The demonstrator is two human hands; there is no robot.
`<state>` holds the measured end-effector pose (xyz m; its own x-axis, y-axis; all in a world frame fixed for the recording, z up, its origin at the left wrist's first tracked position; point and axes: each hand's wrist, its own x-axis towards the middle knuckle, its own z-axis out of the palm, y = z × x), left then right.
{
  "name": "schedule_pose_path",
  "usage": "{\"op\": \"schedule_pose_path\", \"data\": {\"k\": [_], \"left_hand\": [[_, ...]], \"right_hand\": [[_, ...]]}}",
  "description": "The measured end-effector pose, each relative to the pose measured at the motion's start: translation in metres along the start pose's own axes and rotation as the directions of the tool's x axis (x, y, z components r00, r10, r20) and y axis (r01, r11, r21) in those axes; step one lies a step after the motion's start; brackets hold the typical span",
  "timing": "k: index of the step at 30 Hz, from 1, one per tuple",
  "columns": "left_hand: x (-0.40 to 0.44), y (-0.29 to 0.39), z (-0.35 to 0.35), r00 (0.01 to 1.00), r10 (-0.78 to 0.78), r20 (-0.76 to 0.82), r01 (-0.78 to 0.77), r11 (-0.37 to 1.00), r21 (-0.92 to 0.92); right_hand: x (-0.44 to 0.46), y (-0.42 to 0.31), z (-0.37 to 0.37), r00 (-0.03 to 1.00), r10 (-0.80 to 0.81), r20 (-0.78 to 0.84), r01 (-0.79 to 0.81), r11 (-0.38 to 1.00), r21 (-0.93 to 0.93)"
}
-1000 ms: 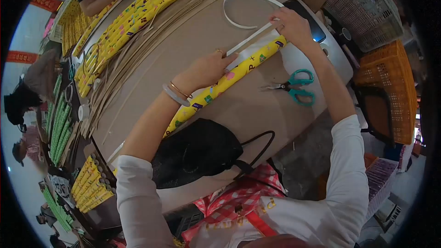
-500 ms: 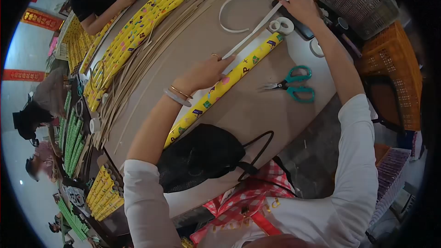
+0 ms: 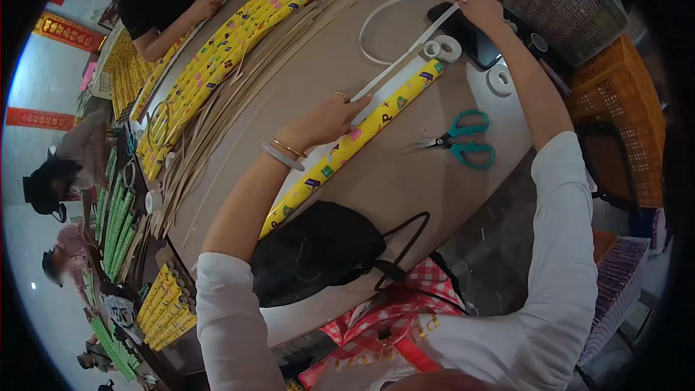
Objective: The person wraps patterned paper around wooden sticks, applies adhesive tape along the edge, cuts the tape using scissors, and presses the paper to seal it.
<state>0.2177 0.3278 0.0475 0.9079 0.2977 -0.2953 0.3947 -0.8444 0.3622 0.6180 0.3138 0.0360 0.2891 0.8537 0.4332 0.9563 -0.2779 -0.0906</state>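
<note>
My right hand (image 3: 478,7) pinches a thin white strip (image 3: 405,58) near the phone (image 3: 467,36) at the upper right. From there the strip runs down to my left hand (image 3: 326,122), and a loop of it curls over the table. My left hand's fingers press on the strip beside a yellow patterned tube (image 3: 362,134), touching its edge. White backing shows along the tube's far side. Teal-handled scissors (image 3: 463,139) lie open to the right. White tape rolls (image 3: 447,49) sit by the tube's upper end. A black mesh bag (image 3: 318,250) rests below the tube.
Several yellow tubes (image 3: 232,51) and long brown strips (image 3: 210,127) lie on the left of the table (image 3: 376,195). A person in black (image 3: 166,0) works across it. Green tubes (image 3: 116,224) are further left; an orange crate (image 3: 622,116) and grey basket (image 3: 557,7) stand right.
My right hand has moved up and right from the tube's end, drawing the strip out taut. Tape rolls near that end have come into view. My left hand stays beside the tube.
</note>
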Motion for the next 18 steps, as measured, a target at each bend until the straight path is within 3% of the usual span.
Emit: {"op": "schedule_pose_path", "data": {"k": [4, 7, 12, 14, 15, 18], "left_hand": [[0.002, -0.005, 0.004, 0.997, 0.062, -0.048, -0.060, 0.997, 0.038], [0.002, -0.004, 0.003, 0.998, 0.045, -0.032, -0.044, 0.999, 0.029], [0.001, -0.006, 0.003, 0.995, 0.073, -0.065, -0.076, 0.996, -0.038], [0.001, -0.004, 0.000, 1.000, 0.027, 0.012, -0.026, 0.996, -0.090], [0.001, 0.001, -0.006, 0.999, 0.014, 0.040, -0.011, 0.996, -0.088], [0.004, -0.002, -0.003, 0.998, 0.056, 0.005, -0.056, 0.994, -0.089]], "right_hand": [[0.004, -0.004, 0.004, 0.998, 0.040, 0.038, -0.037, 0.997, -0.061], [0.007, -0.013, 0.004, 0.999, -0.032, 0.002, 0.032, 0.999, -0.018], [-0.019, -0.086, -0.032, 0.933, -0.194, -0.302, 0.280, 0.921, 0.272], [-0.053, -0.123, -0.047, 0.920, -0.360, -0.157, 0.393, 0.840, 0.374], [-0.069, -0.136, -0.049, 0.919, -0.364, -0.154, 0.395, 0.838, 0.376], [-0.101, -0.154, -0.035, 0.808, -0.576, 0.119, 0.510, 0.787, 0.346]]}}
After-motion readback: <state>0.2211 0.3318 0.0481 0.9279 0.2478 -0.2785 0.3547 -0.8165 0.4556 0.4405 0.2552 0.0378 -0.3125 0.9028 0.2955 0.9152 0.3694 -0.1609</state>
